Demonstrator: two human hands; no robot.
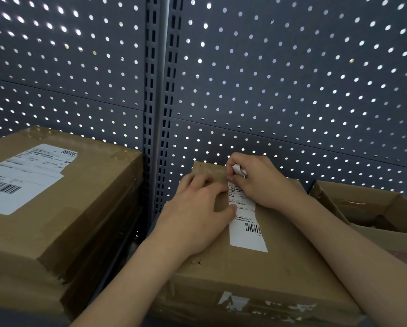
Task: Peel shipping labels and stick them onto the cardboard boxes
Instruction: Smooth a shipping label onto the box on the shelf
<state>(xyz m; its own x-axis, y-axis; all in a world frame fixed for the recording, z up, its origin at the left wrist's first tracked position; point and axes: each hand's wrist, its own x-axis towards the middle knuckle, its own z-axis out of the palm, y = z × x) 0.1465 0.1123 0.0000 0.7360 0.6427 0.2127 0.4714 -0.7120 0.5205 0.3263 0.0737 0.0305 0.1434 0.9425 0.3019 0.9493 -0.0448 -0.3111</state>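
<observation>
Dim, bluish; backlight glares through pegboard (292,79) holes, edges perhaps bowed.

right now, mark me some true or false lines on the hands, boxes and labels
1. The left hand lies flat on the middle box. True.
2. The right hand holds nothing. False: it pinches curled white paper at the top end of the middle label.
3. The left box bears no label. False: a large label lies on its top.
4. The right box stands open. True.
</observation>
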